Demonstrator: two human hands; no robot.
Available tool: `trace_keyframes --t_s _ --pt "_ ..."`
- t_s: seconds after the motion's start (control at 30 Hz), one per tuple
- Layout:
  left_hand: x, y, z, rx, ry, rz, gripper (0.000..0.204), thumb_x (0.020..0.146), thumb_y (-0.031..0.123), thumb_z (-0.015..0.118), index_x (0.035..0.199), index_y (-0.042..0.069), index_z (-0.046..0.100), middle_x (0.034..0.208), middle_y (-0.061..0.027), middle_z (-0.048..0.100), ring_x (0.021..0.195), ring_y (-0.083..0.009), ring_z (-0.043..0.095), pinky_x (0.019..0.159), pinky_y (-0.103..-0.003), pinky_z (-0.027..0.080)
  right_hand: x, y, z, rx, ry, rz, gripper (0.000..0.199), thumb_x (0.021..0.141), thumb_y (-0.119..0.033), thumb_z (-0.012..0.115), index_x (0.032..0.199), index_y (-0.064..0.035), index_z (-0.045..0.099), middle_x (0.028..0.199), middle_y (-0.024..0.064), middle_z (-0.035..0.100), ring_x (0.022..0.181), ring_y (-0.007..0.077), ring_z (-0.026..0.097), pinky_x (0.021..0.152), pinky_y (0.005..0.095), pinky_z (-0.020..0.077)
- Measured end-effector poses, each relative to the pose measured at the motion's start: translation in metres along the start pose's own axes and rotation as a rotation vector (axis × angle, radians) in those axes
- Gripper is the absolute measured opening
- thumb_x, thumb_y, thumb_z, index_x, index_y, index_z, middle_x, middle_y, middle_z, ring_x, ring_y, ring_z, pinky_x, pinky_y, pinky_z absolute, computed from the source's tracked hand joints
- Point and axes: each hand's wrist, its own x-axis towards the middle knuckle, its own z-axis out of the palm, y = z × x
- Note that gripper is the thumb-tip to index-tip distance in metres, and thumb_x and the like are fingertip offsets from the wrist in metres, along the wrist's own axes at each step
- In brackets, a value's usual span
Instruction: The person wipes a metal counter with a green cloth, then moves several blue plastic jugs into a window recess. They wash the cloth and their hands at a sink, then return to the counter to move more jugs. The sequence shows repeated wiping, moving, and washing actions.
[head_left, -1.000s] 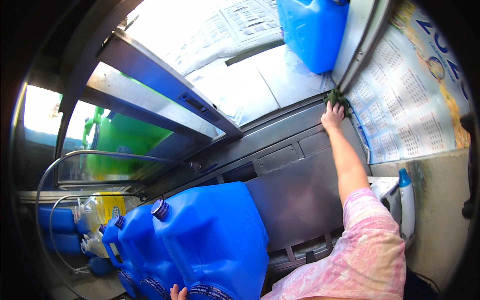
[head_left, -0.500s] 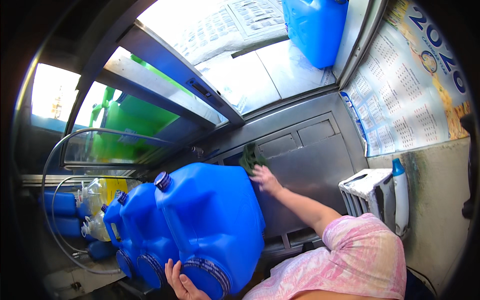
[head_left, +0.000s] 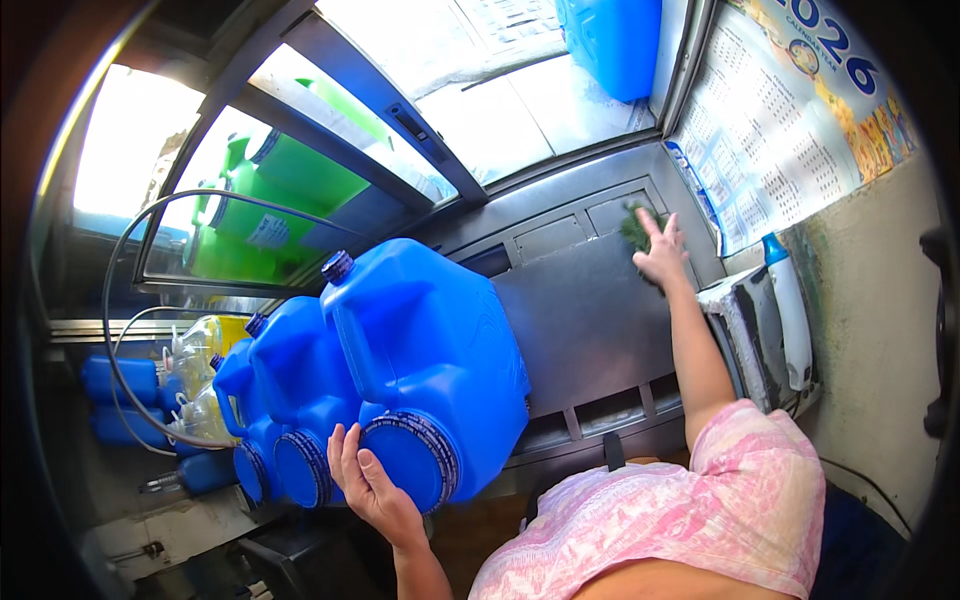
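Observation:
My left hand [head_left: 375, 487] rests against the wide blue lid of the nearest blue water jug [head_left: 430, 340], fingers stretched out and not wrapped round anything. Far over on the metal counter [head_left: 590, 320], my right hand [head_left: 664, 255] presses on a dark green cloth [head_left: 633, 232], its arm reaching out and some fingers extended. Part of the cloth is hidden under the palm. Two more blue jugs, a middle one [head_left: 300, 365] and a smaller one [head_left: 235, 390], stand to the left of the nearest jug, side by side on their bases.
A grey hose [head_left: 118, 280] loops at the left, near clear bottles [head_left: 205, 410]. Green jugs [head_left: 270, 215] show behind the sliding glass. Another blue jug [head_left: 620, 45] stands on the ledge outside. A white-and-blue heat gun-like device [head_left: 790, 330] leans by a worn box [head_left: 745, 325], below a wall calendar [head_left: 790, 130].
My right hand has swept the green cloth from beside the nearest jug to the counter's far right part. My left hand stays by the jug's lid. The whole view has shifted.

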Motion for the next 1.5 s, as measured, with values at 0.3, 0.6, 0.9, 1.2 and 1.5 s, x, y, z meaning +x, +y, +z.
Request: trace_keyframes --t_s 0.3,0.6,0.9,1.2,1.5 --pt "-0.001 -0.004 0.001 -0.042 0.026 0.011 0.035 0.100 0.023 0.042 0.117 -0.002 0.061 0.132 -0.0171 0.050 0.126 -0.0292 0.043 0.106 -0.040 0.032 -0.037 -0.091 0.197 -0.332 -0.321 -0.521 0.060 0.079 -0.022 0.055 0.138 -0.0206 0.044 0.152 0.0100 0.026 0.141 0.0411 0.016 0.110 0.0584 0.0206" --pt "-0.001 -0.007 -0.001 -0.027 0.013 0.050 0.035 0.100 0.023 0.043 0.117 -0.002 0.061 0.132 -0.0183 0.050 0.125 -0.0302 0.044 0.105 -0.040 0.033 -0.011 -0.052 0.161 -0.280 -0.300 -0.496 0.061 0.073 -0.010 0.060 0.131 -0.0279 0.053 0.152 0.0011 0.029 0.143 0.0288 0.019 0.112 0.0502 0.0230" --pt "-0.002 -0.015 0.000 -0.062 0.033 0.133 0.036 0.099 0.024 0.045 0.117 -0.002 0.060 0.129 -0.0179 0.052 0.123 -0.0301 0.046 0.104 -0.040 0.034 -0.168 0.029 0.145 -0.320 0.245 0.025 0.063 0.079 -0.012 0.048 0.141 -0.0055 0.036 0.144 0.0231 0.033 0.134 0.0456 0.025 0.107 0.0545 0.0266" --pt "-0.001 -0.021 0.000 -0.053 0.044 0.201 0.033 0.098 0.022 0.046 0.115 -0.001 0.062 0.128 -0.0177 0.054 0.121 -0.0304 0.047 0.103 -0.040 0.035 -0.286 0.006 0.156 -0.110 -0.035 -0.858 0.025 0.073 -0.011 0.056 0.095 -0.0103 0.065 0.118 0.0094 0.056 0.117 0.0302 0.049 0.090 0.0411 0.0423" --pt "-0.003 -0.024 0.001 -0.063 0.059 0.205 0.032 0.097 0.023 0.049 0.115 0.000 0.063 0.128 -0.0176 0.054 0.123 -0.0309 0.046 0.105 -0.040 0.035 -0.243 0.141 0.040 -0.096 -0.061 0.051 0.054 0.071 0.008 0.051 0.124 0.0000 0.055 0.125 0.0275 0.052 0.120 0.0422 0.045 0.103 0.0445 0.0373"
